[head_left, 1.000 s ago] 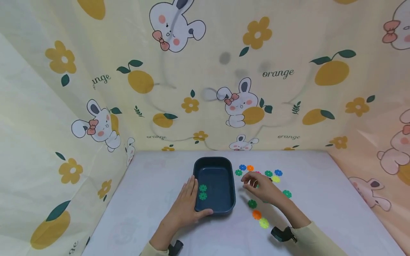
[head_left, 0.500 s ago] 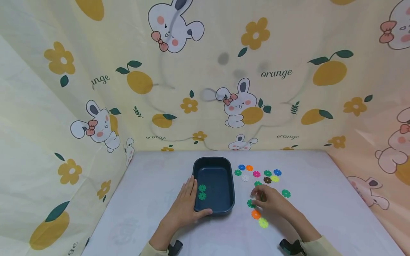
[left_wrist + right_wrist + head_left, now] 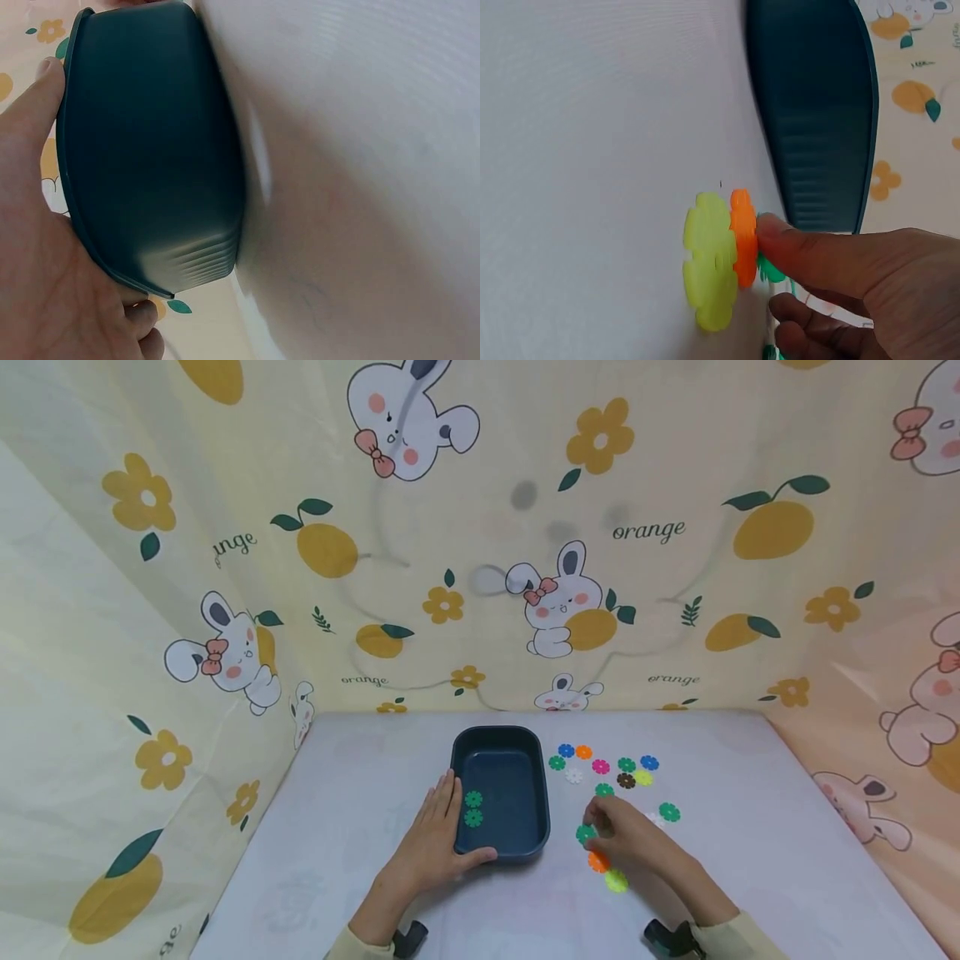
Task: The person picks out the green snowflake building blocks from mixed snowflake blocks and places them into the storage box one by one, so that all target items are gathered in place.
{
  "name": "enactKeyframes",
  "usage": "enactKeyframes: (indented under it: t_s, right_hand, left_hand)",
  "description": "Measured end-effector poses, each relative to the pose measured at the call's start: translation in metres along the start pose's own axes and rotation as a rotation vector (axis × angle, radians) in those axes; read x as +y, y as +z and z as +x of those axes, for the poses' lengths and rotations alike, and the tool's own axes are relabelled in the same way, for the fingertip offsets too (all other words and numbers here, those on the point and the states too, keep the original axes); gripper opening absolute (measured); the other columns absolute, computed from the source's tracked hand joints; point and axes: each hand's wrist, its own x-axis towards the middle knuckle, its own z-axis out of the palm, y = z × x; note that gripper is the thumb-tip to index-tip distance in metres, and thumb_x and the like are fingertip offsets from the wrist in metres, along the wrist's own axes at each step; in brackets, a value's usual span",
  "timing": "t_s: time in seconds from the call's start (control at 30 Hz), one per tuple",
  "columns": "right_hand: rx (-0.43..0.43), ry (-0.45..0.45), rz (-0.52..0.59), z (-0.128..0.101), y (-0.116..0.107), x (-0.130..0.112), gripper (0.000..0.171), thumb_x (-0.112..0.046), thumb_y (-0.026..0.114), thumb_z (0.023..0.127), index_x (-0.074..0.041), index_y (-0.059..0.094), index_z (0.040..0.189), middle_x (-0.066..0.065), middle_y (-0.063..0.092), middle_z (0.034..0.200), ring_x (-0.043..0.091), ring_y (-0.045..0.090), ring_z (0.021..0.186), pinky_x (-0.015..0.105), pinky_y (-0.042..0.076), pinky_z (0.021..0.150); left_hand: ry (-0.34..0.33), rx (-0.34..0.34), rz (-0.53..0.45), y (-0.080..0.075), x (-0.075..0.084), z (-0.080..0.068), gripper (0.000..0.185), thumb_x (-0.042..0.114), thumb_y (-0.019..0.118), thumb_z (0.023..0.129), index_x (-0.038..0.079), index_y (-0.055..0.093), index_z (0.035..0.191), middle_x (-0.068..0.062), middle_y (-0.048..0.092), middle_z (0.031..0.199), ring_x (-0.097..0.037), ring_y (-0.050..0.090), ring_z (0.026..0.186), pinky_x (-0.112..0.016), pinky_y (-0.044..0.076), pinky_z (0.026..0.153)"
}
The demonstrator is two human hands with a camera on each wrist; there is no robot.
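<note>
My left hand [image 3: 438, 839] lies along the left side of a dark blue-green rectangular tray [image 3: 502, 729], fingers straight and thumb at the near rim. Two green snowflake discs [image 3: 473, 808] lie inside at the left. To the tray's right, my right hand [image 3: 628, 831] is low over the table, thumb and fingers curled about the edges of a green snowflake disc [image 3: 584, 835]. The right wrist view shows the thumb against this green disc [image 3: 771, 270], beside an orange disc [image 3: 743, 238] and a yellow disc [image 3: 710, 262]. The palm is hidden.
Behind the right hand lie several loose discs, among them blue [image 3: 649, 763], pink [image 3: 601, 767], brown [image 3: 626, 781] and white [image 3: 573, 775]. Another green disc [image 3: 670, 812] lies right of the hand. A patterned curtain [image 3: 480, 635] stands behind the white table [image 3: 360, 760].
My right hand has moved nearer and down from beside the tray, then slightly left to the green disc. A green disc glimpsed under its fingers is now out of sight. The left hand stays put.
</note>
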Motion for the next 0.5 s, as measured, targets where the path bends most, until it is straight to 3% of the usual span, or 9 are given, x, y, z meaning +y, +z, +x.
enactKeyframes:
  t_s: [0.3,0.5]
  right_hand:
    - [-0.052,-0.063,0.081,0.003,-0.002,-0.006,0.024,-0.002,0.080,0.094,-0.015,0.063,0.106,0.000,0.062,0.088,0.019,0.058,0.083,0.025,0.055,0.069]
    - [0.016,-0.165,0.043,0.011,-0.012,-0.012,0.020,0.000,0.076,0.097,-0.016,0.066,0.103,-0.004,0.064,0.087,0.017,0.059,0.083,0.023,0.056,0.071]
  left_hand:
    - [-0.003,0.000,-0.009,-0.001,-0.001,0.000,0.128,0.084,0.064,0.088,0.003,0.010,0.172,-0.013,-0.001,0.181,-0.028,0.000,0.168,-0.050,0.009,0.135]
    - [0.006,-0.002,-0.008,0.000,-0.002,0.000,0.128,0.083,0.064,0.089,0.003,0.009,0.172,-0.012,-0.002,0.181,-0.027,0.000,0.168,-0.049,0.010,0.135]
